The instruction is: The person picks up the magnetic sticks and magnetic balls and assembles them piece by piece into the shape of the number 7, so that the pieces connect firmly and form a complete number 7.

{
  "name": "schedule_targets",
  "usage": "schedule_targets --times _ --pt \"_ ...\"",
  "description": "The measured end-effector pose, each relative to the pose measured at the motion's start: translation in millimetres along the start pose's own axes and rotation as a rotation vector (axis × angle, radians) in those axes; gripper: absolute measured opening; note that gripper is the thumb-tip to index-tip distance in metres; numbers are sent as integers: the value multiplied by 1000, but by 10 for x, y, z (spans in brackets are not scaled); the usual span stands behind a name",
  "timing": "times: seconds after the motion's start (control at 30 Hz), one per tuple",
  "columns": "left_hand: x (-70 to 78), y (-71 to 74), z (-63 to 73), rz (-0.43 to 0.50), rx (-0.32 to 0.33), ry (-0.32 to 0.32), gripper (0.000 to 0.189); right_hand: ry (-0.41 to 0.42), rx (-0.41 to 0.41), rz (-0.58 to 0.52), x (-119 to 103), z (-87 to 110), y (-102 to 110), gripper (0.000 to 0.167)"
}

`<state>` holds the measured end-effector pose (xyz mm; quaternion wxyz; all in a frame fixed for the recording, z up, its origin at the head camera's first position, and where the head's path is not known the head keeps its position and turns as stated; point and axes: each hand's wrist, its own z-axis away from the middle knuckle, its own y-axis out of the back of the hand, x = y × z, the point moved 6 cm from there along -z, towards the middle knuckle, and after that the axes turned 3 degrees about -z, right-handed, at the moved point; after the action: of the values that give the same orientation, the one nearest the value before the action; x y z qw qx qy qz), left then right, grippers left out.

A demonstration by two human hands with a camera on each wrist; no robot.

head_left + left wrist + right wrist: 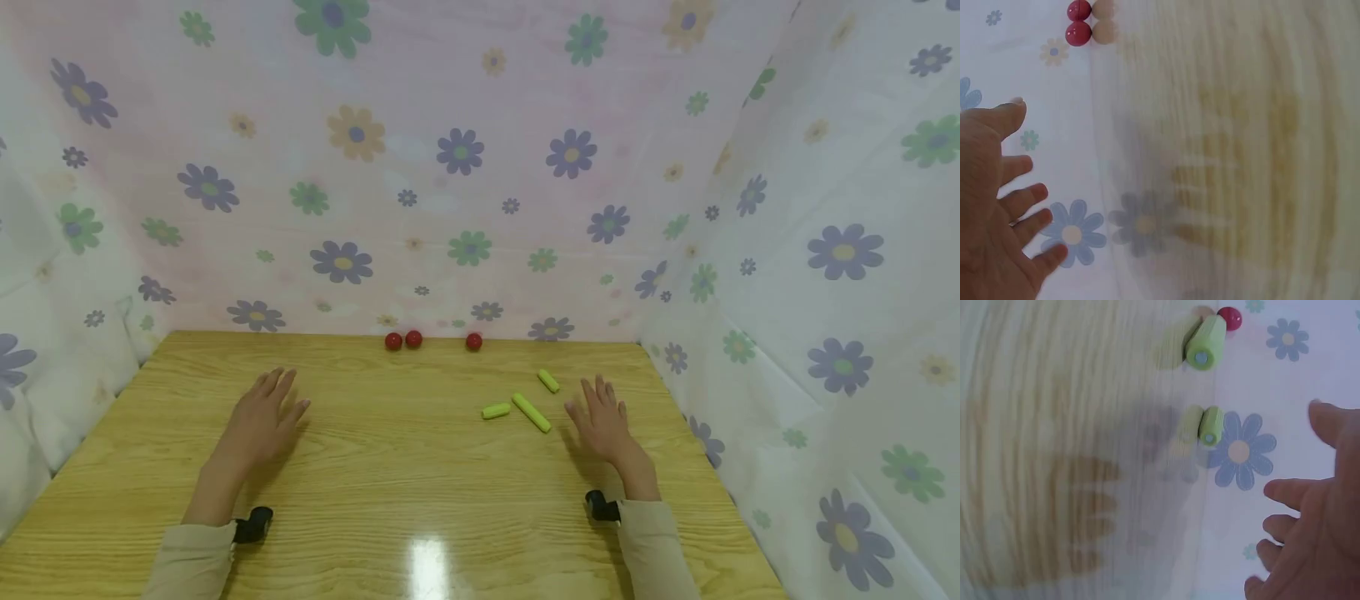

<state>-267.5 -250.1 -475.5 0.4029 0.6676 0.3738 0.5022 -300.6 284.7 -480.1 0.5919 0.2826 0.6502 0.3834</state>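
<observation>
My left hand (257,421) hovers over the left part of the wooden table with its fingers spread and nothing in it. On the right side, my right hand (602,421) is likewise spread and holds nothing. Nearest to it lie three yellow-green ribbed sticks: a long stick (531,412), a short stick (496,411) to its left and another short stick (548,381) behind. Three red balls sit at the table's back edge: a pair, the left ball (393,341) and its neighbour (413,339), and a separate ball (474,342) further right.
The wood-grain table (360,467) ends at a flowered cloth (420,167) hanging behind it. More of this cloth (780,317) closes in the right side, and another stretch (67,275) the left. A black wrist camera (255,525) projects beside the left sleeve.
</observation>
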Motion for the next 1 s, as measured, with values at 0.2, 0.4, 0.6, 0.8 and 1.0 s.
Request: schedule_targets --times 0.2,0.4,0.6,0.8,1.0 --pt "24 44 -29 166 124 -46 52 103 47 -312 -131 -20 -52 63" --pt "96 20 -32 299 235 -67 42 63 73 -615 -195 -32 -118 52" --pt "202 -59 -50 423 284 -55 39 -12 79 -846 -236 -28 -196 49" --pt "259 -178 -107 674 226 20 43 -50 20 -910 -322 1 -320 46" --pt "317 -243 -147 846 188 33 44 -43 -17 -892 -396 3 -432 42"
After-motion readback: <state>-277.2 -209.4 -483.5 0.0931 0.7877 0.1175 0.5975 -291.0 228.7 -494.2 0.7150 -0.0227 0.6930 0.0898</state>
